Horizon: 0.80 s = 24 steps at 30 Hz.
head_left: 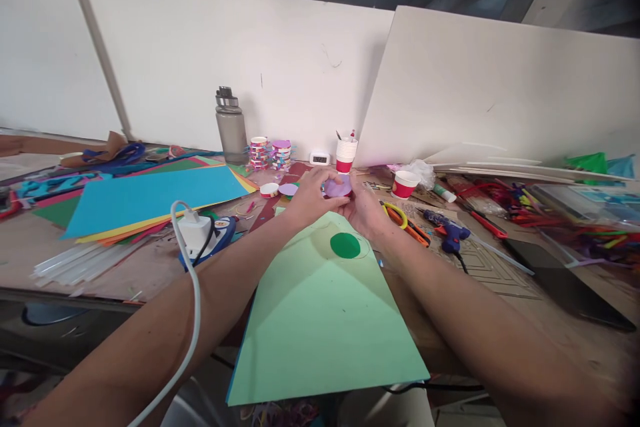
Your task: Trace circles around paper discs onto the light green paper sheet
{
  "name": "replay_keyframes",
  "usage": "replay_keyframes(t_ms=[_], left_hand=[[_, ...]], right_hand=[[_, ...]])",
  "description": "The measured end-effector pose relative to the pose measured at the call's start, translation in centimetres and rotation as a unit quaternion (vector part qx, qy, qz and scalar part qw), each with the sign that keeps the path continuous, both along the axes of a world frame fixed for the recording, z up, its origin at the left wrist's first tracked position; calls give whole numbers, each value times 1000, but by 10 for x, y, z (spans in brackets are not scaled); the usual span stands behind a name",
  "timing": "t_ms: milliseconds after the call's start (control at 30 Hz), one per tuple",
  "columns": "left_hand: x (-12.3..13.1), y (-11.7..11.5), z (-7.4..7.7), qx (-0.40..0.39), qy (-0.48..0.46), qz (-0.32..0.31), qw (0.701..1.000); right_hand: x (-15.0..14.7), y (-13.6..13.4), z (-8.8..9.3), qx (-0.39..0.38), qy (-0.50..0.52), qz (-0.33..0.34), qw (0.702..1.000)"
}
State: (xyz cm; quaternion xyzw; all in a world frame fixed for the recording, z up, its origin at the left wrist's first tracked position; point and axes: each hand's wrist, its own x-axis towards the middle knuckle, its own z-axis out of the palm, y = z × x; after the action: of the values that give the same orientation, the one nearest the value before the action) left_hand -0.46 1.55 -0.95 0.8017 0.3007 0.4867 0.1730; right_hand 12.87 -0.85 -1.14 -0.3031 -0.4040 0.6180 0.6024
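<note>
Between my hands is a round piece with a purple paper top point(339, 185) and a reddish edge below. My left hand point(314, 195) curves its thumb and fingers around the left side of it. On the right side, my right hand point(364, 205) grips it, with some fingertips hidden. Under my wrists lies a light green paper sheet point(320, 320), and on it rests a dark green paper circle point(345, 245). Just left of my left hand are a loose purple circle point(288, 190) and a short white cup piece point(269, 190).
Stacked cup rings point(259, 153), a grey bottle point(231, 127), a small clock point(320, 159) and stacked paper cups point(346, 155) stand behind. Right are yellow-handled scissors point(397, 215), a glue gun point(450, 233) and a red-white cup point(405, 183). Left are coloured sheets point(155, 197) and a corded plug point(197, 233).
</note>
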Motion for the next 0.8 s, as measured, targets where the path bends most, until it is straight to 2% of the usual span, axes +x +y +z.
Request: replay_keyframes(t_ms=[133, 233, 300, 333, 433, 600, 700, 800], left_hand=[[0, -2, 4, 40, -65, 25, 997], [4, 0, -3, 75, -39, 4, 996], [6, 2, -9, 43, 9, -16, 999], [7, 2, -11, 20, 4, -15, 1000], [7, 3, -10, -81, -106, -19, 991], [5, 4, 2, -241, -319, -94, 912], [6, 4, 4, -306, -370, -136, 866], [7, 3, 4, -350, -377, -165, 842]], right_hand=[[5, 4, 1, -11, 26, -3, 1000], [5, 6, 2, -44, 55, -14, 997], [4, 6, 4, -76, 57, -3, 995], [3, 5, 4, -90, 55, 5, 994], [3, 3, 6, -86, 52, 1, 995], [5, 0, 4, -34, 12, -13, 999], [5, 0, 0, 43, -43, -38, 997], [7, 0, -1, 146, -135, -114, 973]])
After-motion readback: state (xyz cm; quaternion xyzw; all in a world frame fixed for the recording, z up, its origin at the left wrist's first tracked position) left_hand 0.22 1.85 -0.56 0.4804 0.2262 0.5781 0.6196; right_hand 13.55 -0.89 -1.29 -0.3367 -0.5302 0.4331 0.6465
